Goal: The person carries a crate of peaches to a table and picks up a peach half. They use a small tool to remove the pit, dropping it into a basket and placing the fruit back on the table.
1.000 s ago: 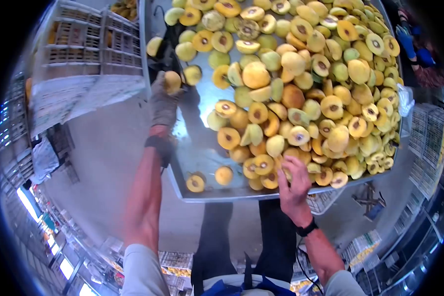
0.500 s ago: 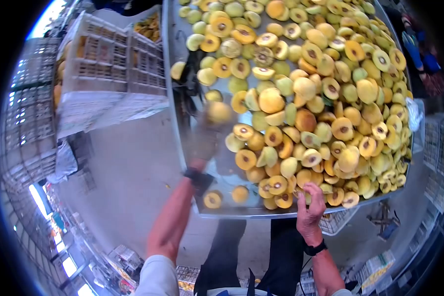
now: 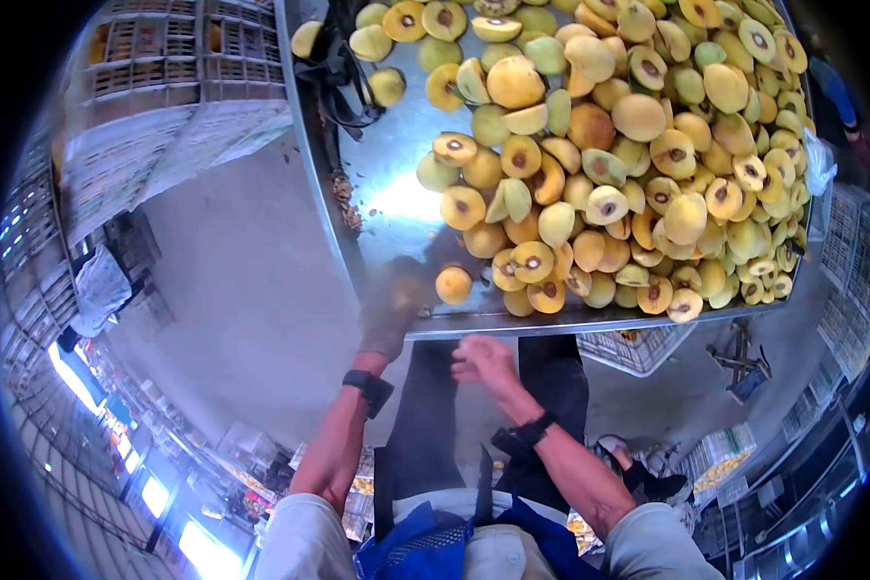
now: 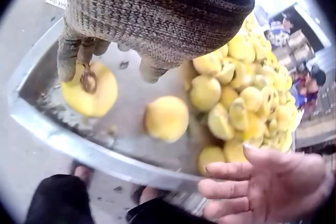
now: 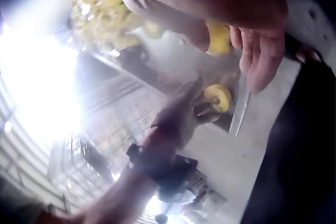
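The left hand point(image 3: 392, 304), in a knitted grey glove, reaches over the tray's near left corner and is blurred in the head view. In the left wrist view its fingertips point(image 4: 68, 66) are at the edge of a halved yellow fruit point(image 4: 92, 90) with its pit showing; the thumb stands apart from it. A whole-looking fruit point(image 4: 167, 119) lies beside that half. The bare right hand point(image 3: 488, 365) is just outside the tray's front edge, holding nothing, its fingers loosely bent. Many yellow fruits point(image 3: 638, 116), several cut in half, are heaped on the metal tray point(image 3: 358, 164).
Stacked plastic crates point(image 3: 164, 116) stand left of the tray. Black straps point(image 3: 336, 82) and brown debris point(image 3: 345, 203) lie along its left side. A white crate point(image 3: 638, 350) is under the front edge. A plastic bag point(image 3: 819, 164) hangs at the right side.
The left hand has let go of the fruit it held and moved down to the near left corner. The right hand has left the heap and moved left, outside the front edge.
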Tool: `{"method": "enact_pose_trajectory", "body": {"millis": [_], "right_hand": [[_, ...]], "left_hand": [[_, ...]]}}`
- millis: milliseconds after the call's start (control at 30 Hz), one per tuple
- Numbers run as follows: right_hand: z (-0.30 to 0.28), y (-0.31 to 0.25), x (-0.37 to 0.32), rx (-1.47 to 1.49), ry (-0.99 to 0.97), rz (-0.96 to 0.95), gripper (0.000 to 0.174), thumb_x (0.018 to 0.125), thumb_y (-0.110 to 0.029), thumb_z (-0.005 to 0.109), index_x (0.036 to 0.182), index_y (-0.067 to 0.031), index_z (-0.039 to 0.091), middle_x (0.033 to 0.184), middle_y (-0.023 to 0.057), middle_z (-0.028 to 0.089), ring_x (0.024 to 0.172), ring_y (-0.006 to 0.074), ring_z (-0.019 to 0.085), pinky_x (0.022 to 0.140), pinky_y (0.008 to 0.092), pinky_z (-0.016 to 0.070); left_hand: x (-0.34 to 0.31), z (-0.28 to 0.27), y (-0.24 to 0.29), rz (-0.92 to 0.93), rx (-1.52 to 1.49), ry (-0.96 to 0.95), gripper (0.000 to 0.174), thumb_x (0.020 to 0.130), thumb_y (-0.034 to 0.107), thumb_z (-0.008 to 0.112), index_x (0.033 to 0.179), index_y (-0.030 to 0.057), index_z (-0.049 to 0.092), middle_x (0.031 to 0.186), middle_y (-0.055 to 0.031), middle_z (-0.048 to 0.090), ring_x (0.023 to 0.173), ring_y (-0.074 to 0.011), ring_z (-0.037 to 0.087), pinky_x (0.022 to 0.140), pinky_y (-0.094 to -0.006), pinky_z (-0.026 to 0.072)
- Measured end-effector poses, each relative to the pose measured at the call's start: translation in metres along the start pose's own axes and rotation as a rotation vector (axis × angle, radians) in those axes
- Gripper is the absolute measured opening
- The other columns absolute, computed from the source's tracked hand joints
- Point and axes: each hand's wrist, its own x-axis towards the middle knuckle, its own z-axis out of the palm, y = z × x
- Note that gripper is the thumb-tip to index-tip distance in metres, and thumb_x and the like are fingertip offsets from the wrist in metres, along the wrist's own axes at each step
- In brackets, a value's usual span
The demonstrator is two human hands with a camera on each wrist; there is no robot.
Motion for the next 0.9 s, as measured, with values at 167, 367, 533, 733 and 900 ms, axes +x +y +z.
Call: {"method": "enact_pose_trajectory", "body": {"millis": [167,367,533,733,900], "right_hand": [[0.009,0.036,0.021,0.403,0.049,0.262,0.046,0.1,-0.028,0.066,0.127,0.007,0.053,0.117,0.0231,0.066,0.099,0.0352,0.072,0.088,0.0427,0.0613],[-0.048,0.008,0.025,0.442,0.277,0.154,0.049,0.099,-0.037,0.067,0.115,0.0088,0.058,0.101,0.0221,0.07,0.083,0.0302,0.074,0.074,0.0384,0.0633],[-0.068,-0.021,0.007,0.434,0.268,0.039,0.052,0.096,-0.042,0.071,0.11,0.007,0.06,0.097,0.021,0.071,0.079,0.0284,0.074,0.069,0.0363,0.0629],[-0.056,-0.044,0.022,0.741,0.421,-0.015,0.06,0.093,-0.049,0.072,0.11,0.0056,0.054,0.101,0.0269,0.068,0.084,0.0344,0.074,0.077,0.0398,0.0641],[-0.067,-0.057,0.023,0.691,0.35,-0.092,0.057,0.098,-0.045,0.067,0.118,0.0039,0.046,0.109,0.029,0.065,0.093,0.0371,0.073,0.083,0.0434,0.063]], "left_hand": [[-0.007,0.019,0.001,-0.197,-0.21,-0.025,0.076,0.083,0.014,0.08,0.148,-0.0003,0.044,0.135,-0.0195,0.055,0.115,-0.0303,0.063,0.098,-0.0389,0.0532],[0.016,0.078,0.052,0.088,-0.33,0.074,0.084,0.081,0.007,0.082,0.152,-0.0003,0.039,0.131,-0.0164,0.058,0.111,-0.0245,0.063,0.096,-0.0343,0.054],[0.031,0.093,0.097,0.063,-0.716,-0.021,0.073,0.086,0.007,0.078,0.149,-0.0005,0.041,0.13,-0.0133,0.06,0.112,-0.0214,0.062,0.093,-0.0322,0.0539],[0.029,0.086,0.109,-0.127,-0.873,-0.094,0.062,0.095,0.014,0.068,0.15,0.006,0.041,0.131,-0.0079,0.058,0.108,-0.0167,0.061,0.082,-0.0299,0.0564],[0.03,0.089,0.114,-0.065,-0.999,-0.053,0.057,0.093,0.015,0.064,0.145,0.0014,0.045,0.121,-0.0072,0.06,0.104,-0.0152,0.059,0.08,-0.0276,0.0529]]}}
